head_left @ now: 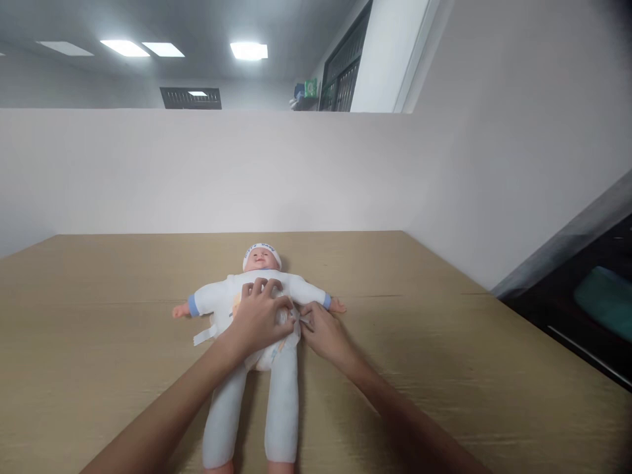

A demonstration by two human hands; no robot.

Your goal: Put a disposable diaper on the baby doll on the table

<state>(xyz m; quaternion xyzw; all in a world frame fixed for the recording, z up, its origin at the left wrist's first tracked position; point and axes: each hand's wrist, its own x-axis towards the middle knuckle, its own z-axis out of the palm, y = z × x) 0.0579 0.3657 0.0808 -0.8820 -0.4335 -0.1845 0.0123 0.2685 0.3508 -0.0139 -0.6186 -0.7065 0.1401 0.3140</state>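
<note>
A baby doll (pixel 282 401) in a white outfit with blue cuffs lies on its back, head away from me, arms stretched sideways. A white diaper (pixel 269 356) with a small coloured print is around its hips and belly. My left hand (pixel 261 315) rests on the doll's front, fingers spread and bent over the belly, thumb near the diaper's right edge. At the doll's right-hand side in view, my right hand (pixel 320 329) is closed in a pinch on a diaper tab (pixel 305 320). Another diaper tab (pixel 203 336) sticks out loose on the left side.
The doll lies on a wide wooden table (pixel 419 368) that ends at a low white wall (pixel 207 171). Beyond the table's right edge is a dark area with a teal item (pixel 605 299). Ceiling lights and a barred window (pixel 340 72) show above the wall.
</note>
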